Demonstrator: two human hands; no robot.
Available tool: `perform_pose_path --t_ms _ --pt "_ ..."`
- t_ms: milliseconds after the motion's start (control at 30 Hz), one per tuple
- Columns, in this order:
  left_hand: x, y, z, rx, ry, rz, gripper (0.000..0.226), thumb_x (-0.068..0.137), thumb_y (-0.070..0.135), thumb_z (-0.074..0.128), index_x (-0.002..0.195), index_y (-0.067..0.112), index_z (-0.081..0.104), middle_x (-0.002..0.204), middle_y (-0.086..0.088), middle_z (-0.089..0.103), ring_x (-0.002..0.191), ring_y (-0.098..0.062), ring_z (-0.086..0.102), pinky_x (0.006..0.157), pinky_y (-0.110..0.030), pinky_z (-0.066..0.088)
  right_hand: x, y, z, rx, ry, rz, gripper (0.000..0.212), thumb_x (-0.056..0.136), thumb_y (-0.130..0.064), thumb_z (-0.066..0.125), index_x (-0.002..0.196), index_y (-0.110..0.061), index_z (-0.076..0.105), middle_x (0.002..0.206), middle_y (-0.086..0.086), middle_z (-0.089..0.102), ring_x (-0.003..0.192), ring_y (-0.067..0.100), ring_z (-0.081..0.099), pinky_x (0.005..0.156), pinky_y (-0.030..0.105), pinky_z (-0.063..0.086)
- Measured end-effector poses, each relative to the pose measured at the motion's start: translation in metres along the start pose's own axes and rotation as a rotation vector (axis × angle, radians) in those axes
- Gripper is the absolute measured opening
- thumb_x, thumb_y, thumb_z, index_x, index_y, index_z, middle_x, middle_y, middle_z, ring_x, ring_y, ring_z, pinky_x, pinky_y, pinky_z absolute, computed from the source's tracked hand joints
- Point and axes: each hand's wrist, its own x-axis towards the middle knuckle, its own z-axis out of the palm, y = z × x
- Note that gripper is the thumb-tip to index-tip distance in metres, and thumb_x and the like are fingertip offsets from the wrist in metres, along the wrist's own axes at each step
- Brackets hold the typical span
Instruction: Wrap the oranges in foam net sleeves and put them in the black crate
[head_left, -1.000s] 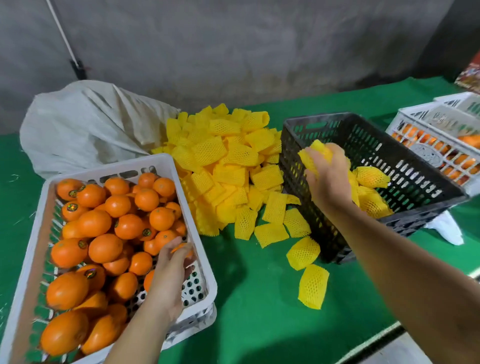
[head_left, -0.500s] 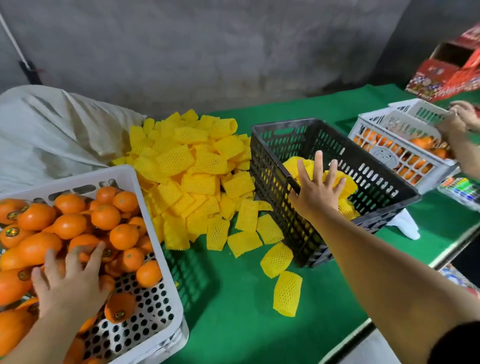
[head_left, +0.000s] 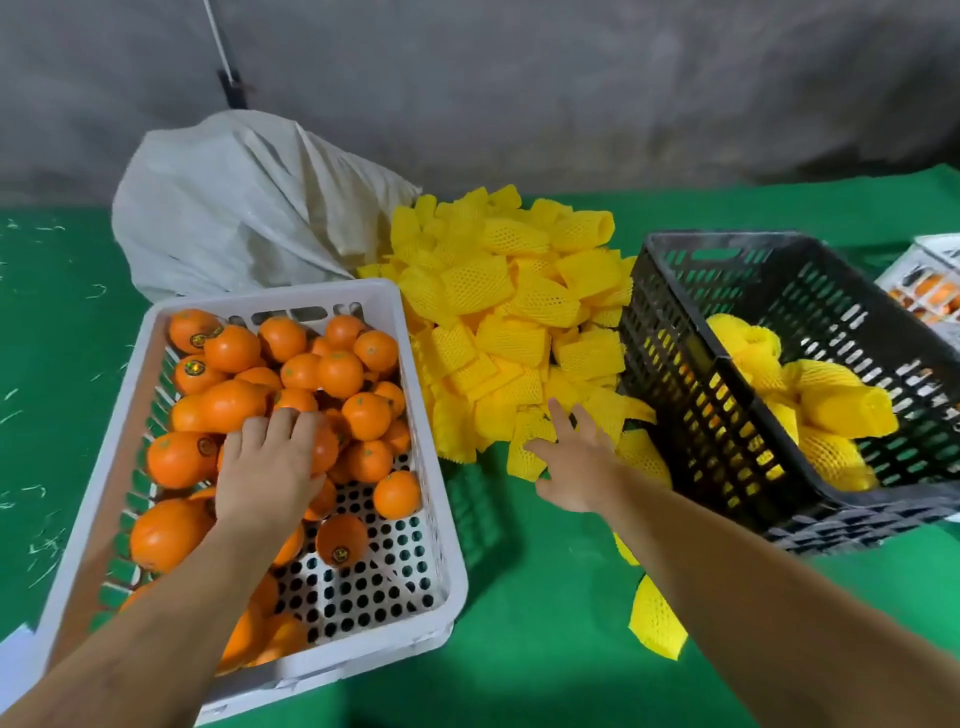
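Several bare oranges (head_left: 337, 371) fill a white perforated crate (head_left: 434, 467) at the near left. My left hand (head_left: 270, 467) lies on them, its fingers curled down over one orange (head_left: 324, 449). A big pile of yellow foam net sleeves (head_left: 509, 312) spreads across the middle of the green table. My right hand (head_left: 571, 460) hovers at the pile's near edge with fingers spread, holding nothing. The black crate (head_left: 779, 247) stands tilted at the right, holding several wrapped oranges (head_left: 841, 410).
A crumpled white sack (head_left: 244, 208) lies behind the white crate. Loose sleeves (head_left: 654, 618) lie under my right forearm. Another white crate of oranges (head_left: 930, 280) shows at the right edge. Bare green cloth (head_left: 62, 364) extends to the left, with a grey wall behind.
My right hand has left the black crate and moved left to the sleeve pile. My left hand, flat and spread before, now curls over an orange. The view swung left.
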Motion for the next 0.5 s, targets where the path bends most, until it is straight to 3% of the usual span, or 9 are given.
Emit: perform_pose_path --t_ms 67,133,233,300,400,500 --pt "-0.009 0.002 -0.004 -0.287 -0.033 -0.18 0.076 0.077 0.028 0.094 0.141 0.007 0.057 0.131 -0.023 0.055 0.12 -0.051 0.05 0.096 -0.061 0.044 0.01 -0.009 0.004 0.073 -0.04 0.017 0.058 0.1 -0.044 0.057 0.155 -0.043 0.036 0.17 0.008 -0.025 0.155 0.044 -0.018 0.122 0.064 0.019" --pt "-0.02 0.013 -0.013 -0.742 -0.005 -0.375 0.075 0.084 0.031 0.089 0.145 0.012 0.05 0.14 -0.019 0.047 0.129 -0.042 0.048 0.1 -0.055 0.047 0.02 -0.009 0.008 0.137 -0.069 0.027 0.052 0.102 -0.042 0.056 0.152 -0.042 0.042 0.17 0.009 -0.022 0.155 0.046 -0.018 0.123 0.06 0.018" --pt "-0.056 0.039 -0.038 -1.3 0.032 -0.417 0.065 0.081 0.046 0.088 0.133 0.033 0.051 0.127 0.005 0.062 0.108 -0.006 0.067 0.079 -0.023 0.059 0.033 -0.002 0.009 0.142 -0.136 0.039 0.051 0.103 -0.041 0.054 0.153 -0.039 0.042 0.172 0.011 -0.012 0.156 0.045 -0.011 0.125 0.053 0.012" --pt "-0.085 0.06 -0.053 -1.545 -0.004 -0.428 0.066 0.069 0.064 0.089 0.122 0.048 0.053 0.114 0.019 0.069 0.098 0.003 0.07 0.069 -0.018 0.059 0.039 0.001 0.012 0.132 -0.129 0.046 0.062 0.103 -0.039 0.056 0.16 -0.028 0.033 0.172 0.01 0.008 0.157 0.04 0.008 0.124 0.046 0.018" --pt "-0.113 0.087 -0.057 -1.531 0.003 -0.404 0.065 0.061 0.067 0.088 0.114 0.058 0.051 0.119 0.018 0.061 0.103 -0.002 0.067 0.084 -0.023 0.051 0.04 -0.005 0.022 0.21 -0.014 0.074 0.071 0.102 -0.036 0.061 0.162 -0.018 0.028 0.162 0.01 0.037 0.146 0.035 0.034 0.117 0.044 0.034" --pt "-0.114 0.101 -0.052 -1.333 0.077 -0.281 0.064 0.073 0.062 0.088 0.119 0.055 0.045 0.124 0.025 0.042 0.115 0.008 0.051 0.088 -0.007 0.041 0.035 -0.018 0.039 0.36 0.097 0.221 0.097 0.095 -0.04 0.072 0.164 -0.021 0.008 0.16 0.014 0.03 0.143 0.041 0.034 0.113 0.051 0.039"
